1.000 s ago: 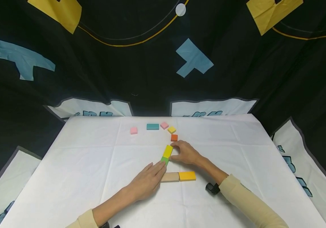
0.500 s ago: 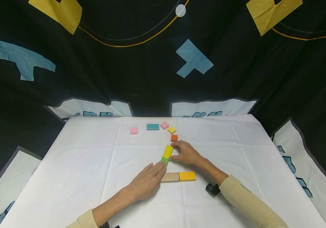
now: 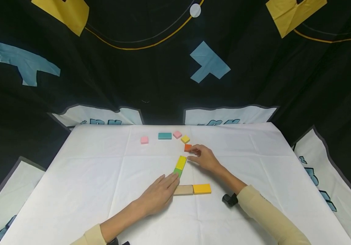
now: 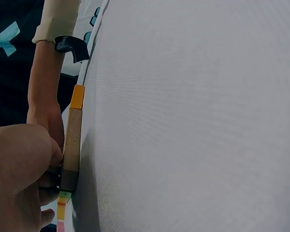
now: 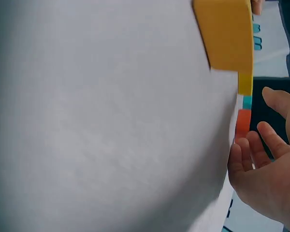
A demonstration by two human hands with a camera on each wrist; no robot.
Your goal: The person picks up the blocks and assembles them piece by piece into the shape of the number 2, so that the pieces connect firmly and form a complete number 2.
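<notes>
My left hand lies with fairly straight fingers over the near end of the green block and beside the plain wooden block, part of which it hides. Against the green block's far end sits a bright yellow block. An amber block adjoins the wooden one on the right. My right hand hovers right of the yellow block, its fingertips at the orange-red block; whether they touch it I cannot tell. In the right wrist view, the thumb and fingers stand apart with nothing between them.
Toward the back of the white table lie a small yellow block, a pink block, a teal block and another pink block. A dark curtain hangs behind the table.
My right hand has left the side of the bright yellow block and moved slightly away from me, to the orange-red block. The left hand and the blocks have stayed in place.
</notes>
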